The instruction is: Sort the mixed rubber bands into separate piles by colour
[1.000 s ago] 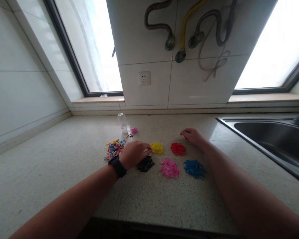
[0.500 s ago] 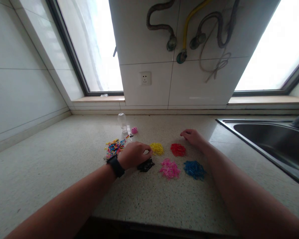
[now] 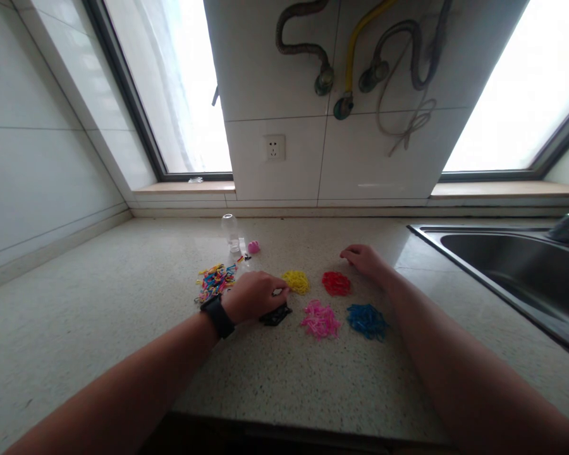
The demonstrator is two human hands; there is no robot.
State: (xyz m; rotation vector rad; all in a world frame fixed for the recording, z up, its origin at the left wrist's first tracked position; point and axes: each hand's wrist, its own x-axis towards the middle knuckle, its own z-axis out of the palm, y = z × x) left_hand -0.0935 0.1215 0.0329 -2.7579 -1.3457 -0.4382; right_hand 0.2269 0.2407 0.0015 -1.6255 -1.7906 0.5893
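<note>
My left hand (image 3: 256,296), with a black watch on its wrist, is closed in a pinch between the yellow pile of small rubber bands (image 3: 296,282) and the black pile (image 3: 275,315), partly covering the black one. Whatever is between its fingertips is too small to make out. Left of that hand lies a mixed-colour heap of bands (image 3: 213,281). My right hand (image 3: 363,260) rests on the counter behind the red pile (image 3: 336,284), its fingers curled together; anything in them is hidden. Nearer me are a pink pile (image 3: 320,320) and a blue pile (image 3: 367,321).
A clear bottle (image 3: 229,234) stands upside down at the back, with a pink cap (image 3: 253,247) beside it. On the right a steel sink (image 3: 493,265) is set into the speckled counter (image 3: 99,328). The tiled wall carries a socket (image 3: 274,148) and hoses.
The whole view has shifted very slightly. Both hands stay in nearly the same places over the counter, and the piles look unchanged.
</note>
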